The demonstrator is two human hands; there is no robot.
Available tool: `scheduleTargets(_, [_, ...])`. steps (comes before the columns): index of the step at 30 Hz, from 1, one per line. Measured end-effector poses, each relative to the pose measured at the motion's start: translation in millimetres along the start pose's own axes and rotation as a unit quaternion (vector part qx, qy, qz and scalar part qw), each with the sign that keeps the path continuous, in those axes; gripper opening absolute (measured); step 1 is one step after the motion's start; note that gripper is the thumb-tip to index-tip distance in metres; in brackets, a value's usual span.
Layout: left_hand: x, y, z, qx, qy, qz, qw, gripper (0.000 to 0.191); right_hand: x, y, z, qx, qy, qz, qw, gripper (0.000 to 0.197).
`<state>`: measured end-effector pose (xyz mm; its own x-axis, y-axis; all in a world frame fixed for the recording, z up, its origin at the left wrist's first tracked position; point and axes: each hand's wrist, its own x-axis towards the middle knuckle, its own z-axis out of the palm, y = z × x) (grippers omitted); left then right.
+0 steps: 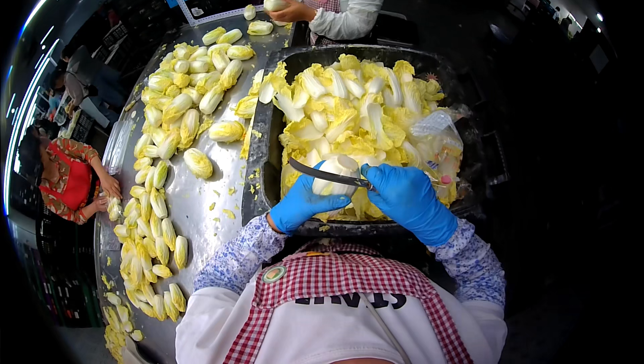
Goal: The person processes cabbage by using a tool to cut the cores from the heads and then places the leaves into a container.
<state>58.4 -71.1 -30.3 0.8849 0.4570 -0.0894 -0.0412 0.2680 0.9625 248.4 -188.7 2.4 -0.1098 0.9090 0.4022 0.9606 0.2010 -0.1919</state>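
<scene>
My left hand [307,203], in a blue glove, holds a pale cabbage head [334,175] over the near side of a dark bin. My right hand [410,198], also gloved in blue, grips the handle of a knife with a curved blade [322,173]. The blade lies across the cabbage head, pointing left; whether it cuts in, I cannot tell. Beneath both hands, the bin [259,163] is heaped with loose yellow and white cabbage leaves [342,112]. A clear plastic bag [440,138] rests on the leaves at the right.
Left of the bin, a metal table [226,163] bears many small napa cabbages [176,107] and leaf scraps. A co-worker [342,2] holds a cabbage beyond the bin. Another person in a red apron [73,178] handles one at the table's far left edge.
</scene>
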Motion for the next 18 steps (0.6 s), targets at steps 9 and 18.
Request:
scheduleTargets(9, [-5,-10,-3,-0.002,-0.003,0.01,1.0,0.06,-5,7,9,0.017,-0.008,0.014,1.0,0.039])
scheduleTargets(18, [-15,5,-14,0.013,-0.015,0.034,0.999,0.078,-61,80,72,0.003,-0.1,0.212,0.972,0.017])
